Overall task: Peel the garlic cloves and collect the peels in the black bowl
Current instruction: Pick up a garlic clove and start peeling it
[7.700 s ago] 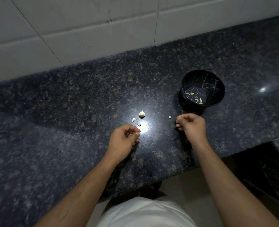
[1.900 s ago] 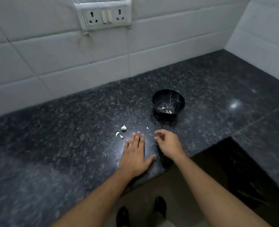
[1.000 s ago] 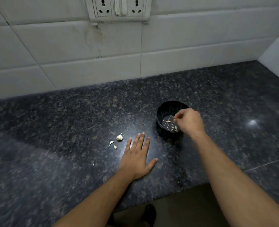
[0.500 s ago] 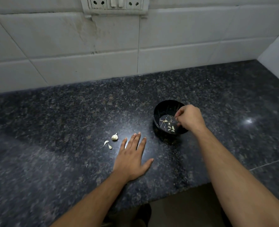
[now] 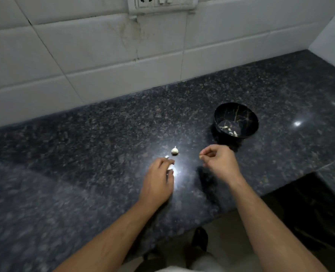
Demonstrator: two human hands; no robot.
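A small garlic piece (image 5: pixel 174 150) sits on the dark counter (image 5: pixel 84 154), its pointy tip aiming up and toward the far wall. It lies just past the left hand (image 5: pixel 158 179), apart from the curled fingers, which seem to pinch a tiny clove (image 5: pixel 166 157); the blur makes that unsure. The right hand (image 5: pixel 219 162), curled, may pinch a small bit. The black bowl (image 5: pixel 247 114) with peels (image 5: pixel 232 132) sits far right.

Dark speckled granite countertop (image 5: pixel 84 154) before me, bearing a black bowl (image 5: pixel 249 114) with peels at right, a garlic clove (image 5: pixel 174 150) at centre, small peel scraps (image 5: pixel 167 157) just beside it
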